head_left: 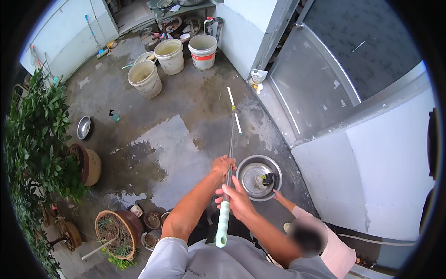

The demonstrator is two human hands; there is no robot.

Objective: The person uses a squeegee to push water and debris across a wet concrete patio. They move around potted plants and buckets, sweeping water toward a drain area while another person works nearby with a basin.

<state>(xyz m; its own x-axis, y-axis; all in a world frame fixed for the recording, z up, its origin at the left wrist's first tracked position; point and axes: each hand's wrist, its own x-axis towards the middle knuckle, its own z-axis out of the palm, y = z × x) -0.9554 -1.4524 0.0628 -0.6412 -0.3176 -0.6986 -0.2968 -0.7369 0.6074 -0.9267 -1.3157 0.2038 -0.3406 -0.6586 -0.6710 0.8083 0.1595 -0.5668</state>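
Note:
A floor squeegee with a long metal pole (232, 135), a pale green grip (223, 225) and a thin white head (238, 123) stretches out ahead of me. Its head rests on the wet concrete. My left hand (224, 164) wraps round the pole. Closer to my body, my right hand (238, 200) holds the pole just above the grip, its fingers only loosely curled. Right of the pole is a metal basin (277, 163) with dark and pale wet items (264, 180) inside, possibly cloths. Another person's hand (278, 194) touches the basin's rim.
A person in pink (332, 242) crouches at the lower right. Several white buckets (203, 53) stand at the back. A small metal bowl (84, 127), a spray bottle (114, 116) and potted plants (90, 166) are on the left. A metal-framed door (316, 79) stands at the right.

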